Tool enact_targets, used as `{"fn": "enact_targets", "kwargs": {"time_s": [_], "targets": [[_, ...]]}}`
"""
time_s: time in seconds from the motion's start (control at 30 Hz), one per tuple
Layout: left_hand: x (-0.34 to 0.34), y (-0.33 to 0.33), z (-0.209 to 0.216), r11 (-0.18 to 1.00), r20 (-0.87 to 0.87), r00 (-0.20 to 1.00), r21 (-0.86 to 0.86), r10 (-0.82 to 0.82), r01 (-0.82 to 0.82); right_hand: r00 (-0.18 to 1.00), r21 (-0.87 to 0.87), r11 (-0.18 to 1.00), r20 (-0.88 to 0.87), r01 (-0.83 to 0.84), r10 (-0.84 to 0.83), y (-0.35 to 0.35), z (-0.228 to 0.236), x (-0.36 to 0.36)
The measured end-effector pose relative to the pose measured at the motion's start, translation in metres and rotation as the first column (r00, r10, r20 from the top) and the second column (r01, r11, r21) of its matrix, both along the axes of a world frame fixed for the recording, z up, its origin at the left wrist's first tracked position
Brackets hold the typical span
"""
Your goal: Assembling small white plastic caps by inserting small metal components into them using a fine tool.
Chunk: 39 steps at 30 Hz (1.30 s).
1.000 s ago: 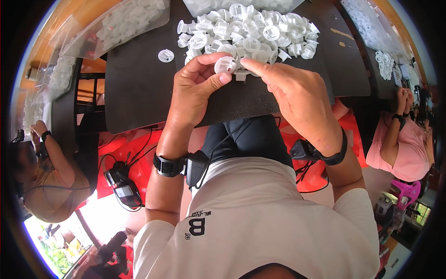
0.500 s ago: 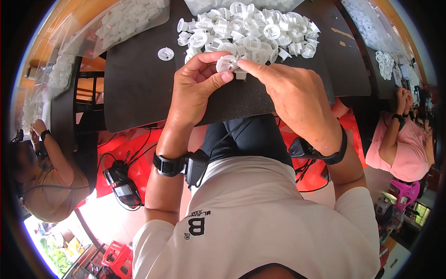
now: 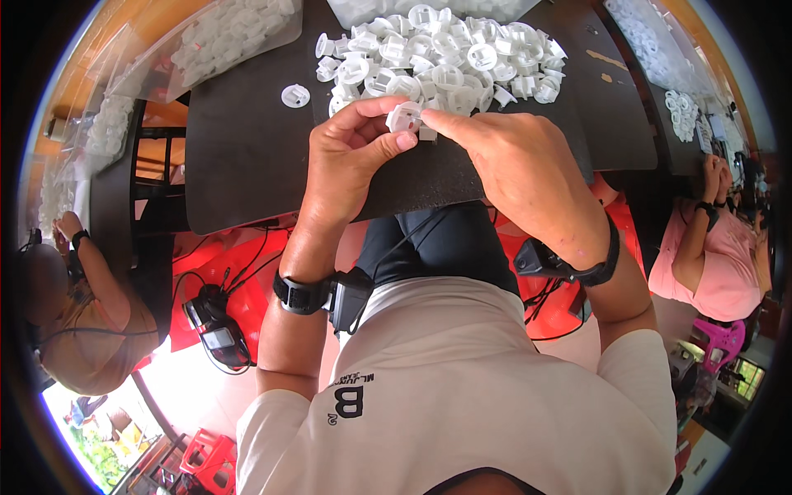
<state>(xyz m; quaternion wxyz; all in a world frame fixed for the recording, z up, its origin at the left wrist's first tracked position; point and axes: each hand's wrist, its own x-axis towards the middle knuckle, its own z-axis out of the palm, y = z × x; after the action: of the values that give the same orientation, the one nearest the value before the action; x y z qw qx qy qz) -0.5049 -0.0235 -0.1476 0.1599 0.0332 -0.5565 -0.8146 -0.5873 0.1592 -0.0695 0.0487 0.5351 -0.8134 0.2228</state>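
On my far left, a co-worker in a brown top (image 3: pixel 99 351) has their hands near a heap of small white pieces. To the right of that, a clear tub (image 3: pixel 239 63) full of white pieces stands at the far left of my black table (image 3: pixel 247 165). Nearer to me and below the table's level, a black device (image 3: pixel 221 330) with cables lies on something red. One loose white disc (image 3: pixel 295 96) lies by itself on the table, left of the pile and well apart from it.

My left hand (image 3: pixel 348 157) is closed in a pinch, thumb and fingers gripping a round white part (image 3: pixel 403 117) in front of the near edge of the pile, its face tilted up. A black strap (image 3: pixel 301 295) circles that wrist. The pile of white parts (image 3: pixel 445 62) spreads over the middle of the table, with another clear tub (image 3: pixel 355 16) on its far side. My right hand (image 3: pixel 528 161) points leftward, index finger stretched to the right edge of the round white part; the other fingers curl under, and I cannot tell whether they hold anything.

Farther right, a bunch of white rings (image 3: pixel 682 115) lies on another dark table, and a co-worker in pink (image 3: pixel 714 264) sits nearer.
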Motion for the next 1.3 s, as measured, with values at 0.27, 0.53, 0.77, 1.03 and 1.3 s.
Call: {"fn": "enact_targets", "kwargs": {"time_s": [0.27, 0.53, 0.77, 1.03, 1.3], "targets": [[-0.003, -0.001, 0.004, 1.0, 0.056, 0.998, -0.017, -0.002, 0.003, 0.999, 0.121, 0.992, -0.036, -0.018, 0.023, -0.003, 0.012, -0.008], [0.016, -0.011, 0.022, 0.999, 0.013, 0.999, -0.029, -0.034, 0.034, 0.953, -0.199, 0.978, 0.303, 0.071, -0.007, 0.012, 0.007, -0.015], [-0.002, -0.101, 0.133, 0.637, -0.444, 0.824, -0.531, 0.353, -0.559, 0.882, -0.261, 0.927, 0.453, 0.27, -0.129, 0.035, -0.047, -0.026], [-0.07, -0.224, 0.151, 0.178, -0.399, 0.722, -0.795, 0.566, -0.579, 0.854, -0.274, 0.911, 0.501, 0.308, -0.139, 0.027, -0.053, -0.027], [-0.006, -0.121, 0.115, 0.338, -0.35, 0.801, -0.77, 0.486, -0.541, 0.849, -0.218, 0.92, 0.496, 0.326, -0.183, 0.032, -0.058, -0.032]]}}
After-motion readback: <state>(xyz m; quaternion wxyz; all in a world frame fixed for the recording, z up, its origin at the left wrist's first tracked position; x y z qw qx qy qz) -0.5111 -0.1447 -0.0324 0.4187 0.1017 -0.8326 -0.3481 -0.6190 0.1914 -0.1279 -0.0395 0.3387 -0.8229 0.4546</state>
